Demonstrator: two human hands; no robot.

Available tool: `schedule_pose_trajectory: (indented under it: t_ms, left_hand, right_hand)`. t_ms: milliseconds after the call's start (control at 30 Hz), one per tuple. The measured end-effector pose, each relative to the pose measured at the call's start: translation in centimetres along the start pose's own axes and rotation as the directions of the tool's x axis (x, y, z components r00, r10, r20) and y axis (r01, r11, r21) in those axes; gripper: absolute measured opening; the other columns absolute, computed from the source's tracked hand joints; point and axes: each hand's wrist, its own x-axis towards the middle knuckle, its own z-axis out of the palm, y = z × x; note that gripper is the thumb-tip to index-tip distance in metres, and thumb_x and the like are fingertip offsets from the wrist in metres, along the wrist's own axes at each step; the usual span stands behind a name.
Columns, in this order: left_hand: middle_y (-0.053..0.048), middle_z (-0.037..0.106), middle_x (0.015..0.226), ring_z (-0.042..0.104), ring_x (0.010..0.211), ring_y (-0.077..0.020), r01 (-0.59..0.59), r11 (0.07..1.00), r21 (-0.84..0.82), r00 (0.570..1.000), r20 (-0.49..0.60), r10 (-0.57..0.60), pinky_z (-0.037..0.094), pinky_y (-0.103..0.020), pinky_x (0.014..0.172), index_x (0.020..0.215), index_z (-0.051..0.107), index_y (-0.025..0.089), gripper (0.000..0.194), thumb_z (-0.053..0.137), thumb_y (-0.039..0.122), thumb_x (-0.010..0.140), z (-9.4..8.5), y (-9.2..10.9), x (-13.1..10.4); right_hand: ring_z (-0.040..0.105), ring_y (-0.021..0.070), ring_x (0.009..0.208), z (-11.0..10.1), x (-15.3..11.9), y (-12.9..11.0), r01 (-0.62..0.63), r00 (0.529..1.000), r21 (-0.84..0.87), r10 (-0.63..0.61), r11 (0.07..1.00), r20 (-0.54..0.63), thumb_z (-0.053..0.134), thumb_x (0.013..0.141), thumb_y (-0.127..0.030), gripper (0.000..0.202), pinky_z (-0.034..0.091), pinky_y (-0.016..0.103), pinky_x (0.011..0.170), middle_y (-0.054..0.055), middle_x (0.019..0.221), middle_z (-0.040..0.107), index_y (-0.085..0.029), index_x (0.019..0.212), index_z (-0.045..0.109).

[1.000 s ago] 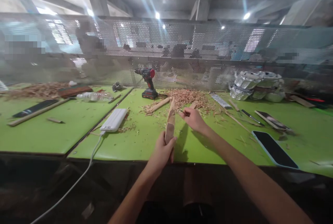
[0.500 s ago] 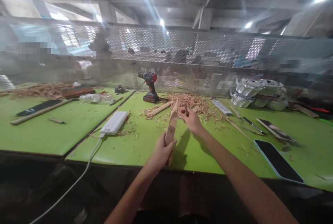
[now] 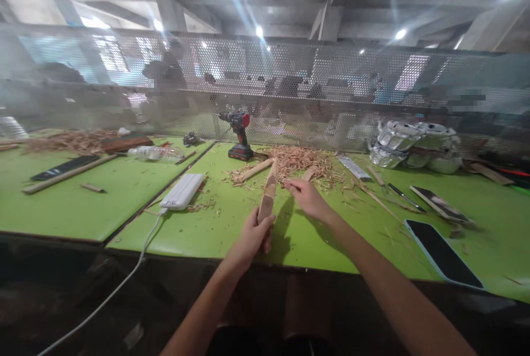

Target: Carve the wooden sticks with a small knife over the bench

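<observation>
My left hand (image 3: 253, 234) is wrapped round the lower end of a carved piece of wood (image 3: 266, 204), held upright and tapering to a point at its far end. My right hand (image 3: 308, 198) is beside the wood's upper part, apart from it, with thumb and fingers pinched together. Whatever lies between those fingers, if anything, is too small to make out. Behind both hands spreads a heap of wood shavings (image 3: 300, 158), with a flat wooden strip (image 3: 256, 169) at its left side.
On the green table (image 3: 199, 234) a cordless drill (image 3: 240, 135) stands behind the shavings. To the left is a white power bank (image 3: 182, 191) with a cable. At the right lie a phone (image 3: 443, 254), a dark-faced block (image 3: 441, 204), a pen-like tool (image 3: 406, 197) and foil-wrapped bundles (image 3: 414, 143).
My left hand and the wood have shifted slightly left. The gap between the wood's tip and my right hand has widened, and my right fingers are pointed more to the left.
</observation>
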Motion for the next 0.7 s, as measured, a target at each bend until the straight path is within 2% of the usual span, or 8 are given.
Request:
schedule_pose_trajectory:
  t_ms: [100,167,267,400,500,600,700]
  left_hand:
    - [0.015,0.043,0.054,0.037,0.032,-0.0070,-0.001,1.000,0.006,1.000,-0.005,0.001,0.031,-0.021,0.034,0.092,0.043,0.025,0.047,0.075,0.055,0.076,-0.2,-0.3,0.0]
    - [0.015,0.042,0.054,0.035,0.032,-0.0073,-0.019,0.999,0.042,1.000,-0.024,0.020,0.031,-0.022,0.035,0.092,0.044,0.025,0.044,0.073,0.055,0.078,-0.3,-0.6,0.1]
    - [0.013,0.043,0.056,0.037,0.037,-0.0086,-0.056,0.993,0.108,0.996,-0.068,0.063,0.033,-0.023,0.041,0.092,0.048,0.024,0.038,0.072,0.050,0.082,-0.3,-1.0,0.1]
    - [0.004,0.053,0.070,0.053,0.063,-0.0138,-0.174,0.967,0.188,0.965,-0.161,0.205,0.044,-0.025,0.060,0.086,0.054,0.021,0.027,0.075,0.038,0.082,0.0,-0.4,-0.6]
    - [0.000,0.059,0.079,0.059,0.078,-0.0185,-0.202,0.959,0.201,0.955,-0.179,0.238,0.047,-0.027,0.071,0.088,0.058,0.021,0.023,0.076,0.035,0.082,0.3,0.2,-1.2]
    - [0.000,0.060,0.080,0.059,0.077,-0.0188,-0.189,0.960,0.204,0.960,-0.165,0.224,0.047,-0.027,0.071,0.091,0.060,0.020,0.023,0.075,0.036,0.082,0.2,0.4,-1.3]
    - [0.001,0.059,0.074,0.055,0.068,-0.0159,-0.172,0.964,0.205,0.973,-0.119,0.199,0.044,-0.025,0.063,0.092,0.059,0.019,0.025,0.074,0.037,0.082,-0.1,-0.1,-1.0]
  right_hand:
    - [0.071,0.0233,0.092,0.3,-0.3,-1.4,0.079,0.996,-0.127,-0.074,0.989,0.050,0.056,0.106,-0.031,0.027,0.053,0.035,0.082,0.010,0.104,0.079,-0.021,0.107,0.080]
    - [0.072,0.0244,0.090,0.4,-0.4,-1.5,0.098,0.993,-0.227,-0.081,0.969,0.081,0.055,0.106,-0.031,0.028,0.053,0.036,0.080,0.009,0.103,0.080,-0.022,0.109,0.081]
    - [0.073,0.0263,0.094,0.6,-0.6,-1.2,0.124,0.992,-0.340,-0.109,0.932,0.062,0.052,0.106,-0.030,0.030,0.054,0.036,0.081,0.008,0.103,0.081,-0.028,0.112,0.082]
    - [0.074,0.0270,0.092,0.7,-1.4,-1.2,0.125,0.992,-0.399,-0.119,0.909,0.039,0.050,0.107,-0.031,0.034,0.055,0.035,0.078,0.007,0.104,0.081,-0.032,0.115,0.083]
    - [0.074,0.0265,0.090,0.6,-2.1,-1.5,0.134,0.991,-0.387,-0.134,0.912,0.026,0.048,0.107,-0.031,0.036,0.055,0.036,0.078,0.007,0.106,0.082,-0.033,0.118,0.082]
    - [0.075,0.0264,0.091,0.6,-2.6,-1.3,0.138,0.989,-0.407,-0.150,0.903,0.003,0.048,0.107,-0.032,0.037,0.056,0.036,0.076,0.008,0.108,0.082,-0.032,0.121,0.082]
    - [0.074,0.0257,0.086,0.5,-2.6,-0.6,0.084,0.988,-0.458,-0.134,0.885,-0.076,0.045,0.108,-0.032,0.039,0.055,0.035,0.069,0.010,0.107,0.082,-0.028,0.118,0.083]
